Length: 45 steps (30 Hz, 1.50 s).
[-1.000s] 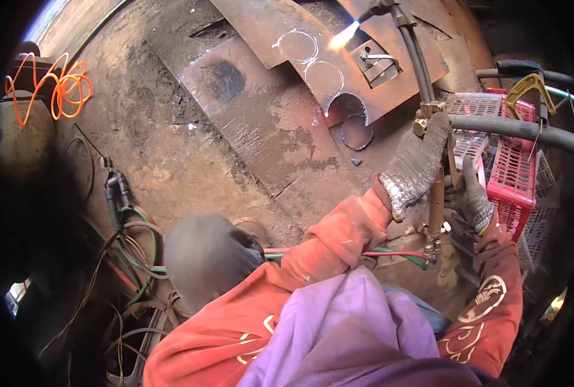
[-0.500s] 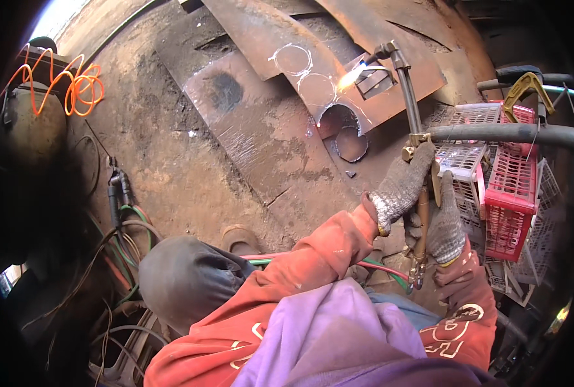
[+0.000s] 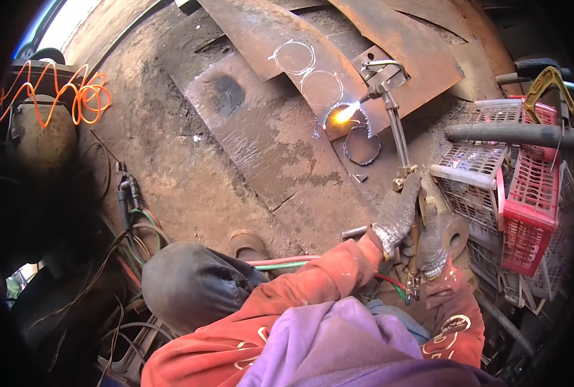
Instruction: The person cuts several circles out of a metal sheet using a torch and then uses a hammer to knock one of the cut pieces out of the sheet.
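A brass cutting torch [image 3: 395, 132] slants up from my lap, its lit orange-white flame [image 3: 346, 114] over a round cut-out in the rusty steel plate [image 3: 403, 90]. My gloved left hand [image 3: 398, 209] wraps round the torch body just below its valve. Lower down, my gloved right hand [image 3: 434, 244] grips the handle; its fingers are partly hidden. Two chalk circles [image 3: 323, 88] show on the plate beyond the flame. A cut round disc [image 3: 363, 148] lies below the cut-out's edge. A metal bracket-like piece [image 3: 385, 64] sits on the plate behind the torch head.
Red and white plastic crates [image 3: 531, 206] stack at my right, with a grey pipe [image 3: 516, 134] and a yellow clamp [image 3: 548, 87] over them. Red and green hoses [image 3: 287, 263] run by my knee. An orange coiled hose [image 3: 90, 97] hangs at the far left.
The torch head has swung from beside the bracket-like piece toward me, bringing the flame over the cut-out. Both hands have moved slightly nearer my body, and the view has shifted a little.
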### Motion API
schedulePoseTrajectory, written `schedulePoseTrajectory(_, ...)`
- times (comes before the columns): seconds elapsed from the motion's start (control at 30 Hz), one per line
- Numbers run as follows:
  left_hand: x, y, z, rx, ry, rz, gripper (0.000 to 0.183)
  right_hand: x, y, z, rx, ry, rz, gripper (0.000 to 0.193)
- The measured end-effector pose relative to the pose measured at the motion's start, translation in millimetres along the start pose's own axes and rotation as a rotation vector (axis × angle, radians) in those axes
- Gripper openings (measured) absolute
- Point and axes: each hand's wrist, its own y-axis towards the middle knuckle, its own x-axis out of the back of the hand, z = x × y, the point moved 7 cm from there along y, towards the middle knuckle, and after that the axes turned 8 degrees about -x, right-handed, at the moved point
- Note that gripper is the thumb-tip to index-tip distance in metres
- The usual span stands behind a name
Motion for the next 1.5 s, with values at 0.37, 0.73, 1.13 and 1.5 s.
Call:
schedulePoseTrajectory(0.37, 3.1, 10.0, 44.5, 0.077, -0.251, -0.042, 0.047, 25.3, 25.4, -12.5, -0.074, 0.004, 0.067, 0.074)
schedulePoseTrajectory(0.73, -2.9, 8.0, 47.3, 0.115, -0.562, -0.070, 0.055, 2.5, 31.7, 0.4, 0.022, 0.002, 0.138, 0.080)
schedulePoseTrajectory(1.13, -24.5, -1.8, -8.4, 0.107, 0.216, 0.258, 0.045, 51.7, 2.0, 16.1, 0.005, -0.038, 0.010, 0.085)
schedulePoseTrajectory(1.5, -27.9, -11.0, -126.9, -0.093, -0.839, 0.024, 0.036, -33.1, -7.8, 114.6, 0.240, -0.459, 0.024, 0.072)
